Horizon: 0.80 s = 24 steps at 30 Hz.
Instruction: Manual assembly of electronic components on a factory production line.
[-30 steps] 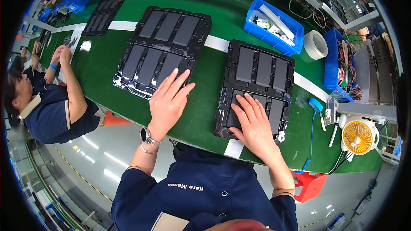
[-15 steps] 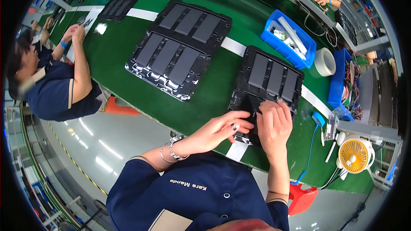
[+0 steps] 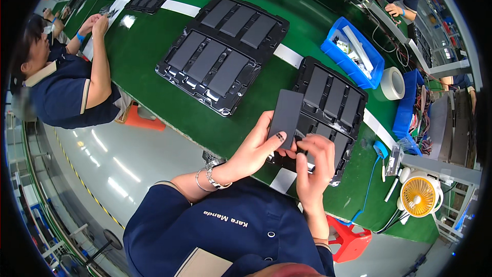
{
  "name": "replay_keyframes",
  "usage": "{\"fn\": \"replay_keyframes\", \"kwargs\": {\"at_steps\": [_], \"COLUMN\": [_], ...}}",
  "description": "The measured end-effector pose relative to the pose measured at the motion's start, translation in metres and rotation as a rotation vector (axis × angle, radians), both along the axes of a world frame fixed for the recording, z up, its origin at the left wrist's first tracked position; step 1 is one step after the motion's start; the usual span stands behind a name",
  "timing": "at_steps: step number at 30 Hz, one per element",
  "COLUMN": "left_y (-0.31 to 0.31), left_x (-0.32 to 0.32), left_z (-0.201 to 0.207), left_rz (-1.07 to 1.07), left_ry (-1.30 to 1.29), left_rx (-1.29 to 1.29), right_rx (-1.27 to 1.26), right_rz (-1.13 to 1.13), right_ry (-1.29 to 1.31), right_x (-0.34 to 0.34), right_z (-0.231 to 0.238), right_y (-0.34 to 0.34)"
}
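A flat dark grey rectangular block (image 3: 287, 115) is tilted up in my left hand (image 3: 259, 143), the thumb lying across its lower face. My right hand (image 3: 316, 166) is close beside the block's lower right edge. Its fingers are curled inward, and a small greyish bit shows near their tips; I cannot make out what it is. Below both hands lies a black moulded tray (image 3: 328, 118) with several similar blocks in its slots. My hands and the lifted block hide the tray's lower left part.
Another black tray (image 3: 256, 57) of blocks lies to the left. To the right are a blue bin (image 3: 377, 76), a white tape roll (image 3: 392, 83), a blue bin of wires (image 3: 408, 83), a blue cord (image 3: 370, 190) and a fan (image 3: 419, 196). A co-worker (image 3: 66, 92) sits at left.
My left hand has come up off the tray with a block in it. The right hand has drawn back toward me, beside the block. The whole view has shifted slightly.
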State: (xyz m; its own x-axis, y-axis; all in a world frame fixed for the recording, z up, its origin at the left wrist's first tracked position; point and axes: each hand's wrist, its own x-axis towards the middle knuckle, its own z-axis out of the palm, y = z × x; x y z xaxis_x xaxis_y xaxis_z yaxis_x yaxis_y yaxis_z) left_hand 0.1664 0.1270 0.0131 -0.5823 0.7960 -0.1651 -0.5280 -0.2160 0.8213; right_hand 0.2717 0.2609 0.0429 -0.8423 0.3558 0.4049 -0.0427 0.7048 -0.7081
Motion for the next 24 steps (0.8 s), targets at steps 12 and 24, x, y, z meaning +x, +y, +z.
{"fn": "replay_keyframes", "kwargs": {"at_steps": [12, 24], "left_y": [0.005, 0.008], "left_x": [0.009, 0.014], "left_z": [0.015, 0.01], "left_rz": [0.018, 0.076], "left_ry": [0.183, 0.347], "left_rx": [-0.093, -0.094], "right_rx": [-0.957, -0.942], "right_rz": [0.065, 0.123], "right_ry": [-0.058, -0.001], "right_x": [-0.012, -0.011], "right_z": [-0.002, -0.009], "right_y": [-0.004, 0.001]}}
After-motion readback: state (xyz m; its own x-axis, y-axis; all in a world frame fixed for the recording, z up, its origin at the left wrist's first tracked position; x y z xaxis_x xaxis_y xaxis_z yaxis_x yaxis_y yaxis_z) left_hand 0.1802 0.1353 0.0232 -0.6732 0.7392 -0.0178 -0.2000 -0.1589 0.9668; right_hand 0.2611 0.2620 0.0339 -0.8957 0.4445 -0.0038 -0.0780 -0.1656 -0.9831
